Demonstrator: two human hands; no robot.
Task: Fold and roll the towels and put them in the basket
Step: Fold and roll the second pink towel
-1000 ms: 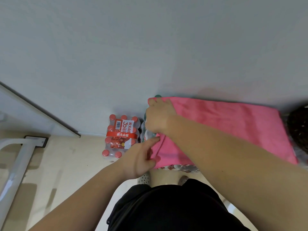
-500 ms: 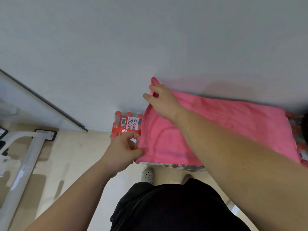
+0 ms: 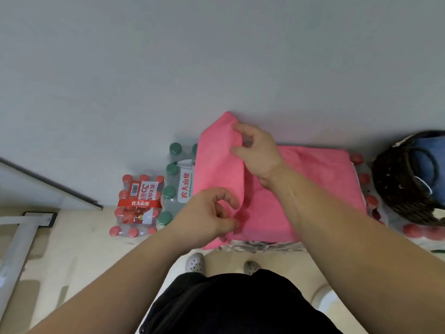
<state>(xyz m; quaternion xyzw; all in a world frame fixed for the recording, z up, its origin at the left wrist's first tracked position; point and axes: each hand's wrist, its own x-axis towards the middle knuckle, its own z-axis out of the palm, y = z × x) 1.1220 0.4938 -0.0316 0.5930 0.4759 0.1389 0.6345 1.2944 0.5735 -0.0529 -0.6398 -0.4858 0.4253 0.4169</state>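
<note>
On the floor at left stands a shrink-wrapped pack of red-capped bottles [image 3: 138,206], hard and glossy, and just beside it a pack of green-capped bottles [image 3: 174,179]. The pink towel [image 3: 313,184] lies over further such packs, which serve as the surface, its left end lifted into a standing flap.

The left hand [image 3: 204,220] has its fingers [image 3: 230,222] pinched on the near corner of that flap; the right hand [image 3: 258,153] has its fingers [image 3: 237,127] clenched on the far corner, against the wall.

The towel looks like soft, matte microfibre: light, limp, with no stiffness of its own, so it will probably sag wherever it is unsupported. Corners and hems are the sensible holds, as here, with both kept taut so the edge travels straight. It should grip itself rather than slide, which would help a roll stay tight.

At far right sits the dark woven basket [image 3: 395,203], rigid and rough-textured, with something blue [image 3: 431,150] already inside.
</note>
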